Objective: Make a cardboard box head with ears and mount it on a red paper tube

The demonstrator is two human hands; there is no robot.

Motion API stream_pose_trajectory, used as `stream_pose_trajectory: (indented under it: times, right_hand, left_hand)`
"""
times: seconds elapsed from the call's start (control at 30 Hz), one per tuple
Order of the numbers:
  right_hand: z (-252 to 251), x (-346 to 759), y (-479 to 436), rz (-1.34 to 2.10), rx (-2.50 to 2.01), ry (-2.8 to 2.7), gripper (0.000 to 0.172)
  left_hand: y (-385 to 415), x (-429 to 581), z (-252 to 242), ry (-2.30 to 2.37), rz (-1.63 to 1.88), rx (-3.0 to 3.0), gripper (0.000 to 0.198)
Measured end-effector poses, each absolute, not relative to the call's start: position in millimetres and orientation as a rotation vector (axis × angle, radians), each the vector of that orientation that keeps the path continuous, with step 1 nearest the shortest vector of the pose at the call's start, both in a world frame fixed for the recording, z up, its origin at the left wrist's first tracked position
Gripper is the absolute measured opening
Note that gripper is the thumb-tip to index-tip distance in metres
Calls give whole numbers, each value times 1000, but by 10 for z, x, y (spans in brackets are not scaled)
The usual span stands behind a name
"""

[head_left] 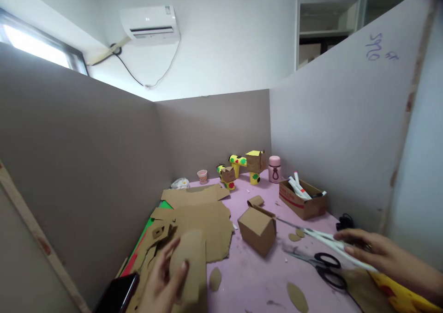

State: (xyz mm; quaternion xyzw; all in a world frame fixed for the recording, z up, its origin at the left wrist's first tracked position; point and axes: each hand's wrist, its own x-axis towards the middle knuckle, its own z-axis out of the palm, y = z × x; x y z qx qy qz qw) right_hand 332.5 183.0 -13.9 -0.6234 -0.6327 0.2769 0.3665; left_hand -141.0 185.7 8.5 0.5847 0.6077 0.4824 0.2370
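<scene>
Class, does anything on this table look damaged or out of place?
Yes: the large cardboard sheet has a jagged right edge, so it looks torn or roughly cut. Loose oval pieces also lie scattered on the table.

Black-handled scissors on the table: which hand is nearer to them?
Right. The right hand is beyond the black-handled scissors and to their right; the left hand is farther off, to their left, holding a cardboard piece.

Plain brown flat cardboard [194, 257] at the left hand [159, 280], a slim white-handled tool [320, 235] at the right hand [375, 248]; beyond both, yellow tube-shaped figures [255, 163] patched red and green.
</scene>
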Motion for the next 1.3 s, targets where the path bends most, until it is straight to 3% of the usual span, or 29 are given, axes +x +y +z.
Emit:
stream_pose_trajectory:
  times: [0.13, 0.23, 0.37, 0.43, 0.5, 0.63, 0.9, 1.03, 1.2, 1.3]
  right_hand:
    - [59, 3164, 2010, 836, -1505, -1606, 37]
    - [105, 3136, 2047, 887, -1503, -1556, 38]
    - [47, 3003, 2332, 584, -1767, -1542, 40]
    - [-25, 2830, 2608, 481, -1818, -1567, 33]
    - [-120, 2618, 2888, 372, -1884, -1591, 26]
    - [-270, 2292, 3205, 268, -2025, -1734, 26]
    - [-105, 2052, 3651, 126, -1871, -1991, 30]
    - [-151, 1812, 4072, 137, -1887, -1973, 34]
    - [-248, 1640, 4322, 130, -1812, -2094, 30]
    - [-235, 1609, 4358, 112, -1813, -2100, 30]
  left_hand:
    - [2578, -1357, 366, 1815, 1165, 1703, 53]
    - [2826, -1036, 328, 1900, 1126, 1773, 68]
    - [2751, -127, 189, 1692, 959, 1960, 86]
    - [2686, 300, 138, 1650, 710, 2040, 100]
    - [2681, 543, 101, 1717, 623, 2087, 99]
    - [2813, 415, 97, 1650, 665, 2112, 90]
    - [2882, -356, 468, 1128, 300, 2100, 107]
    - [2902, -472, 453, 1057, 111, 2172, 101]
    - [2941, -560, 394, 958, 111, 2186, 70]
    - [2958, -569, 390, 900, 132, 2175, 65]
